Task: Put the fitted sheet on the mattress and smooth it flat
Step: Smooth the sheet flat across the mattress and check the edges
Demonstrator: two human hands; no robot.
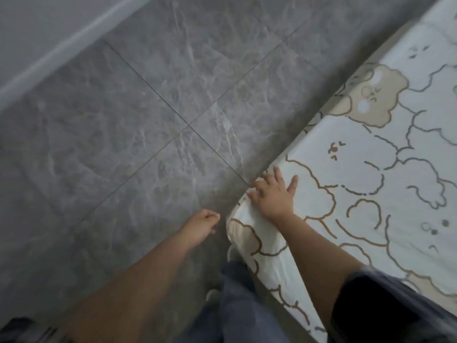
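Observation:
A white fitted sheet (371, 174) printed with brown cartoon bears covers the mattress, which fills the right side of the view. Its top lies mostly flat, and the cloth bunches in folds over the near corner (249, 233). My right hand (272, 194) presses flat on the sheet at the mattress edge with its fingers spread. Left of that corner, my left hand (204, 222) hangs over the floor with loosely curled fingers that hold nothing and touch no cloth. The mattress itself is hidden under the sheet.
Grey marble-look floor tiles (148, 120) run along the left of the bed. A pale wall and skirting (49, 58) cross the upper left. My legs in dark trousers (237, 305) stand close to the bed's corner.

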